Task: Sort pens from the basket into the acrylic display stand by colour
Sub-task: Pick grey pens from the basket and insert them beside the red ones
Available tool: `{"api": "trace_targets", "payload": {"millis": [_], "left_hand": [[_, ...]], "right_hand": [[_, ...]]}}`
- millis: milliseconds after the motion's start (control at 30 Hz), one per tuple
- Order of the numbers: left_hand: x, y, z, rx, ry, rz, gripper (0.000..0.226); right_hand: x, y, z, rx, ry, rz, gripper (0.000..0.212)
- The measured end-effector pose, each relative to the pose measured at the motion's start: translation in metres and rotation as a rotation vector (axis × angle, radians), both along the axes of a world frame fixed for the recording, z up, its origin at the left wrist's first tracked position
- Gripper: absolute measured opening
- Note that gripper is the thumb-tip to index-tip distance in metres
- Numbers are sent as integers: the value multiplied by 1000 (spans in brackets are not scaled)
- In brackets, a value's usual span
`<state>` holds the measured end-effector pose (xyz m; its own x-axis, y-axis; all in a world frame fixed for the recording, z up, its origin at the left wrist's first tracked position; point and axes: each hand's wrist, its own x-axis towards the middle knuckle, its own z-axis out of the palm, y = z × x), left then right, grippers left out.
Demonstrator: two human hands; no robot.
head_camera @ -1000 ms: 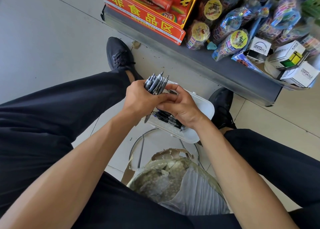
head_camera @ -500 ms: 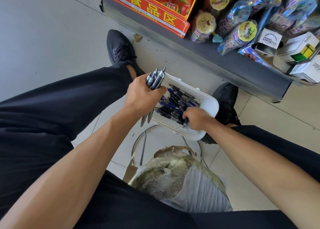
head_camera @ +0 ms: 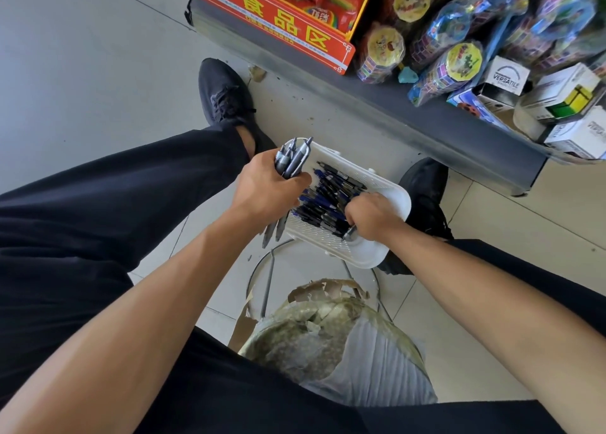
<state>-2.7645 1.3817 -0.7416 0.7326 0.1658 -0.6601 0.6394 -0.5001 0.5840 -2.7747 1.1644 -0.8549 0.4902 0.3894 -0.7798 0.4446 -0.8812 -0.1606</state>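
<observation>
A white perforated basket (head_camera: 390, 200) rests between my knees, holding several dark blue and black pens (head_camera: 328, 190). My left hand (head_camera: 265, 187) is closed around a bundle of grey pens (head_camera: 292, 159), their tips sticking up over the basket's far left corner and their ends poking out below my fist. My right hand (head_camera: 370, 217) is down inside the basket's near right part, fingers closed on a pen (head_camera: 350, 231) among the pile. No acrylic display stand is in view.
A worn stool (head_camera: 331, 338) with a torn, taped seat and a metal ring stands below the basket. My black shoes (head_camera: 223, 95) sit on the tiled floor. A grey shop shelf (head_camera: 377, 105) ahead carries a red sign, wrapped toys and boxes.
My right hand left the bundle in my left hand and dropped into the basket, where it now grips a pen. The left hand keeps its bundle in about the same place.
</observation>
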Motion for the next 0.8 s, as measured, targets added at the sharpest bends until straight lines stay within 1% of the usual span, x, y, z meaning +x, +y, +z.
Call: {"api": "trace_targets", "payload": {"millis": [100, 167, 233, 300, 433, 500, 567, 633, 733, 800], "left_hand": [[0, -2, 2, -35, 2, -5, 18], [0, -3, 3, -38, -5, -4, 13], [0, -3, 3, -41, -10, -1, 13], [-1, -4, 3, -35, -17, -11, 13], [-2, -6, 4, -16, -41, -49, 16], [-1, -7, 5, -3, -54, -51, 22], [-1, -6, 5, -2, -68, -37, 27], [-1, -6, 6, -17, -77, -17, 32], [0, -3, 5, -28, -61, 23, 36], [1, -1, 3, -30, -42, 23, 34]], "right_hand": [[-1, -4, 1, 128, 3, -169, 27], [-1, -5, 3, 224, 57, -365, 26], [0, -2, 8, 359, 157, -604, 21], [1, 3, 18, 489, 239, -809, 21], [0, 19, 42, 696, 237, -1117, 29], [-1, 29, 55, 843, 289, -1272, 33], [-1, 38, 66, 967, 343, -1371, 36], [0, 47, 73, 1044, 395, -1441, 38], [2, 56, 78, 1088, 438, -1453, 37], [3, 57, 78, 1130, 496, -1432, 34]]}}
